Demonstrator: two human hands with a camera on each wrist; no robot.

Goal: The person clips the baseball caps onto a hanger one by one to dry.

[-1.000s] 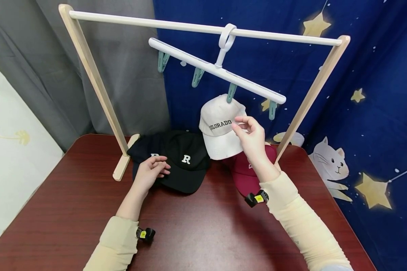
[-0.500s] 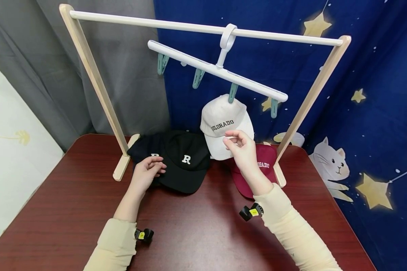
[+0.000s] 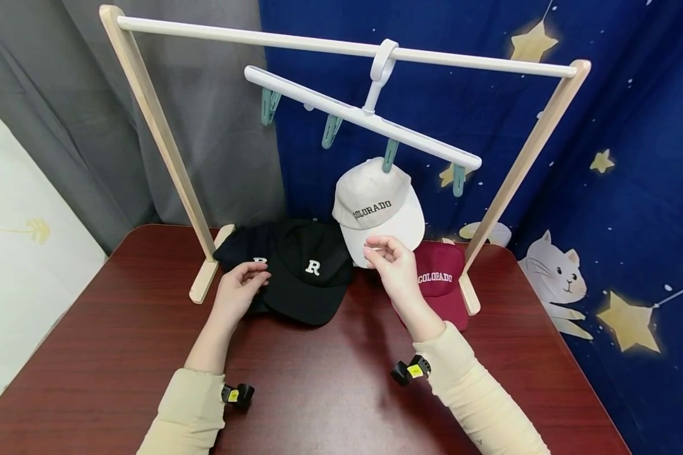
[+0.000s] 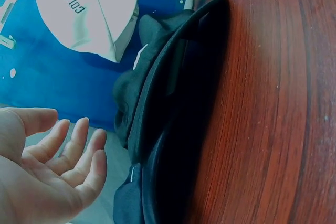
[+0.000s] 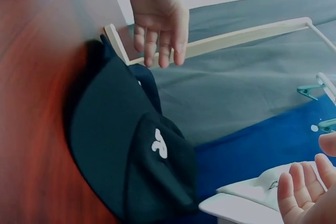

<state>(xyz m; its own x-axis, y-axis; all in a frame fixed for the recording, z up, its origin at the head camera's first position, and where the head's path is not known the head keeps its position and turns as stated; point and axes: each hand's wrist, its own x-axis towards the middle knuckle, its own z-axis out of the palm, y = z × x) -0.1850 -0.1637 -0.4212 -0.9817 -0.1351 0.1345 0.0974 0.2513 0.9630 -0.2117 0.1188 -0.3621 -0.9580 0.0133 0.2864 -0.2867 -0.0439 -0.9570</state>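
Note:
A white baseball cap lettered COLORADO hangs from a green clip on the white clip hanger. My right hand is in front of its brim, fingers relaxed and holding nothing. In the right wrist view the fingers of that hand are loosely spread. My left hand hovers by a black cap with a white R, and the left wrist view shows its palm bare. Behind that cap sits a second dark cap, partly covered. A dark red cap lies at the right.
The hanger hooks over the crossbar of a wooden rack, whose feet stand on the brown table. Three other clips, such as the left one, hang with nothing in them. Grey and blue curtains back the table.
My right hand has moved down and left from the side of the white cap to below its brim, uncovering the red cap's lettering. The left hand has drawn slightly left and back.

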